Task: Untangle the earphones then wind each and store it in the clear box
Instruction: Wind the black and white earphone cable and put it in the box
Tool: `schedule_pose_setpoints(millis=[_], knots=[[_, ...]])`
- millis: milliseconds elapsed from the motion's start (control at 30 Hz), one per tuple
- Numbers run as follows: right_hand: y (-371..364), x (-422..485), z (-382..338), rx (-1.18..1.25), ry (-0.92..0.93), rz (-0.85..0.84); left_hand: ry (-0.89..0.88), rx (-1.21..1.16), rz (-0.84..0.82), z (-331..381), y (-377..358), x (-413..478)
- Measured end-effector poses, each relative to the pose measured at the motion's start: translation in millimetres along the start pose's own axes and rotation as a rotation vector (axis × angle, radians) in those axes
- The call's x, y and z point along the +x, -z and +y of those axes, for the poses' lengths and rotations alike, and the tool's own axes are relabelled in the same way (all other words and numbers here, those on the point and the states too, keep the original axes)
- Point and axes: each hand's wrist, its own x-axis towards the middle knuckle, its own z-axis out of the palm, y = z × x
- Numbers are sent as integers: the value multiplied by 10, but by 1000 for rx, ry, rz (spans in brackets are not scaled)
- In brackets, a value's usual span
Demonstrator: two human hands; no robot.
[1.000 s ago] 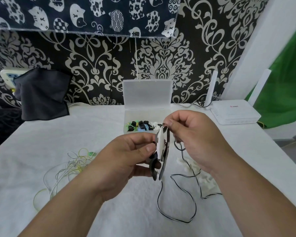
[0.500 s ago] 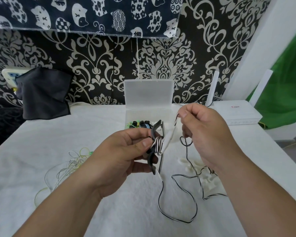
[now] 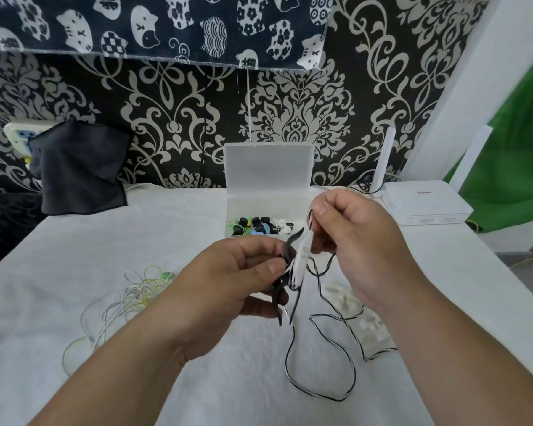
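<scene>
As earphones (image 3: 299, 265) partly hide the clear box (image 3: 241, 208), tangled cords (image 3: 136, 291) lie left.

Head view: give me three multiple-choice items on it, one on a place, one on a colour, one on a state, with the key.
1. Where does the clear box stand?
A. On the table, at its far edge by the wall
B. On a router
C. Under the left forearm

2. What colour is the cord that the right hand pinches above the earphone that the left hand grips?
A. Red
B. Black and white
C. Blue

3. How is the box's lid?
A. Shut
B. Lying off on the table
C. Open, standing upright

Key: 1 A, it sits beyond the hands, against the wall; 2 B, its loop on the table shows both colours; 3 C, it rises behind the box's open base.
</scene>
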Motion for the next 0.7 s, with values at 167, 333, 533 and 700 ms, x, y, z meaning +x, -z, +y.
schedule_pose_setpoints(millis=[167, 333, 533, 700], knots=[[-105, -31, 15, 73, -85, 24, -37, -72, 9, -34, -11, 22], [-119, -23, 14, 192, -158, 16, -105, -81, 33, -51, -25, 38], [-107, -18, 36, 165, -136, 27, -53, -29, -4, -21, -28, 4], [-125, -36, -5, 183, -179, -21, -89, -41, -7, -25, -10, 3]])
